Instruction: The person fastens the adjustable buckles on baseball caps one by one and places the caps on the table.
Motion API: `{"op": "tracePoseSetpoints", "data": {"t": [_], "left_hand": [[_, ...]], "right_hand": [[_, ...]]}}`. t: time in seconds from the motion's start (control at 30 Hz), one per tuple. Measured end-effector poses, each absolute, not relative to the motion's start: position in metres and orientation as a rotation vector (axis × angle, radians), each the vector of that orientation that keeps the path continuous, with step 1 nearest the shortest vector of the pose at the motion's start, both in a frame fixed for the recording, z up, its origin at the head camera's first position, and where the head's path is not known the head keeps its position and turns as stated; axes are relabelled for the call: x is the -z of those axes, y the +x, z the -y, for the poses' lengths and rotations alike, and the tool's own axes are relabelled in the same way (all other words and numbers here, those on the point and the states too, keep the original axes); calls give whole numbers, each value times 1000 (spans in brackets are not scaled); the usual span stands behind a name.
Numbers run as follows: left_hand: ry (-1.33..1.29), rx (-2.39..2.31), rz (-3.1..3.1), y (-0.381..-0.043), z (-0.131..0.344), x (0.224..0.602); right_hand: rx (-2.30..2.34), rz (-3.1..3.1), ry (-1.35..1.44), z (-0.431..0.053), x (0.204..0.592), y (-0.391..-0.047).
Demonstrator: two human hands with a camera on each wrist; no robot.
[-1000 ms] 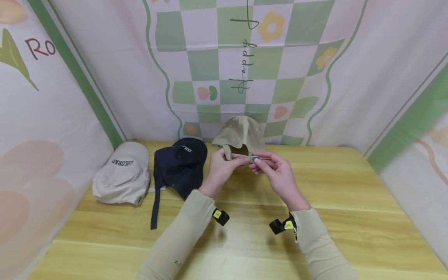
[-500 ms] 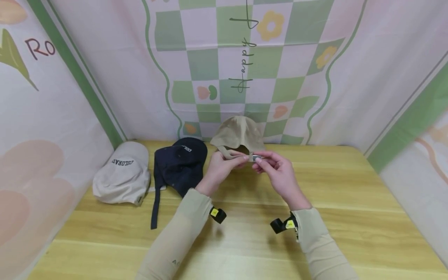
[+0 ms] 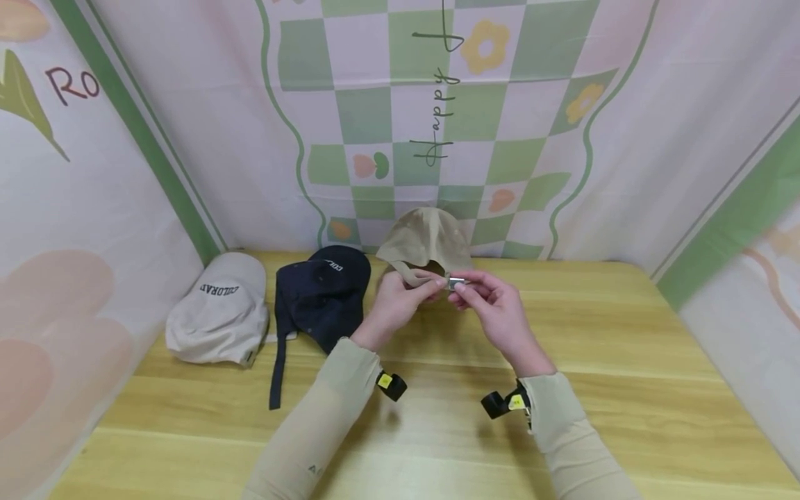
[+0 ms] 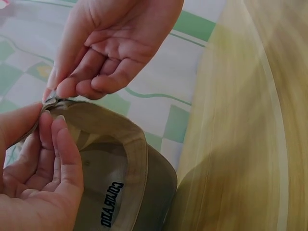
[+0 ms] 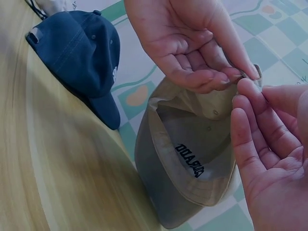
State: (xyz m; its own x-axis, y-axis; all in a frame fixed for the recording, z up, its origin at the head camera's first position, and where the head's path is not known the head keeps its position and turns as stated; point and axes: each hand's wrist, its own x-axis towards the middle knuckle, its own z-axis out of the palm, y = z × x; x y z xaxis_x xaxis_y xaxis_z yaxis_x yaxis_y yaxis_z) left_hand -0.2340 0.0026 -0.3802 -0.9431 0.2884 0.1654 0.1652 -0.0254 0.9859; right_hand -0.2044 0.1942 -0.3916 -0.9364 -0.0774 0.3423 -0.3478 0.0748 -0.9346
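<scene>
A khaki baseball cap (image 3: 428, 235) stands at the back of the table, its rear opening facing me. My left hand (image 3: 395, 303) pinches the cap's back strap (image 3: 407, 273) between thumb and fingers. Just to the right, my right hand (image 3: 494, 305) pinches the small metal buckle (image 3: 457, 283) at the strap's other side. The fingertips of both hands nearly meet there. In the right wrist view the cap's inside (image 5: 192, 130) shows the lettering in reverse, and the hands cover most of the strap.
Left of the hands lies a dark navy cap (image 3: 325, 298), its long strap (image 3: 278, 375) hanging toward me. Farther left a light beige cap (image 3: 219, 312) rests on the wooden table (image 3: 594, 389). A patterned cloth (image 3: 362, 118) hangs right behind the caps.
The left hand first shifted slightly left, and the strap there now slants toward the buckle instead of hanging in a loop. The right hand stays at the buckle; the other caps have not moved.
</scene>
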Motion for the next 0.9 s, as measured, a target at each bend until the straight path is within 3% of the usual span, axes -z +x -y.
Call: {"op": "tracePoseSetpoints", "data": {"t": [0.9], "left_hand": [[566,-2115,-2122,-234,-1,380]], "right_hand": [[-1950,2136,456,-190,390,-203]]}}
